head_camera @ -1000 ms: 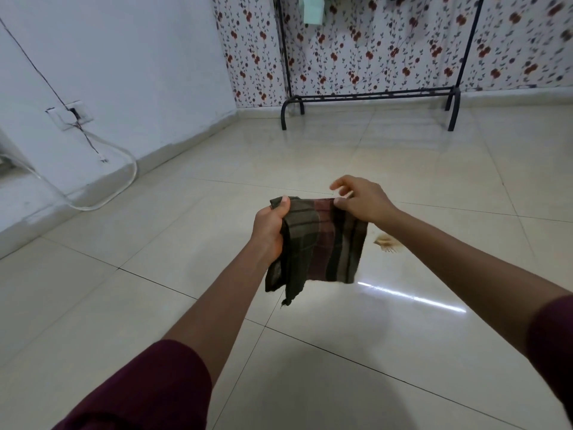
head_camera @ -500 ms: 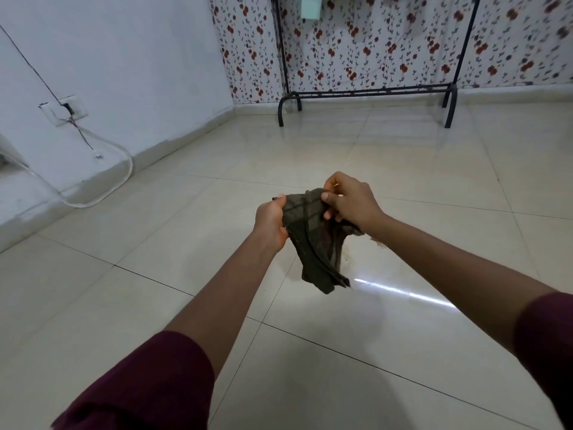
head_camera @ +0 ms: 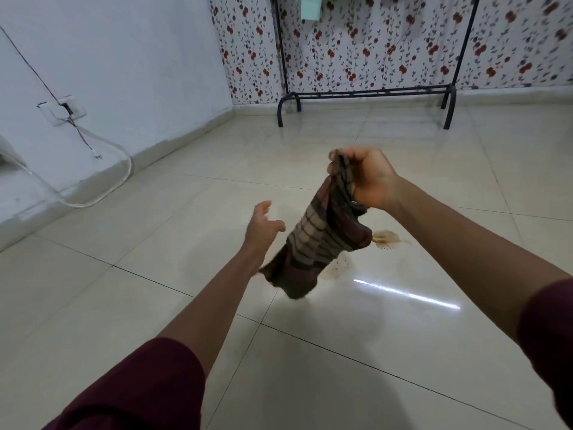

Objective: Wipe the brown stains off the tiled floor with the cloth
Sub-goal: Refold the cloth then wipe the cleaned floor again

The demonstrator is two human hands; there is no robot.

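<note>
The glossy cream tiled floor [head_camera: 325, 352] carries 2 brown stains [head_camera: 387, 240], wet-looking smears lying just beyond and below the dangling brown-and-maroon checked cloth [head_camera: 322, 243]. The right hand [head_camera: 366, 178] pinches that cloth's bunched top with closed fingers while the left hand [head_camera: 263, 228] hangs beside it, fingers spread and empty. Light, limp and floppy, it probably needs wadding into a palm-filling pad before pressing down.

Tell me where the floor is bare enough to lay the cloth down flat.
Bare tile lies left of the left hand, toward the white hose. More lies between the hands and the clothes rack. Under the cloth, brown stains crowd the floor.
</note>
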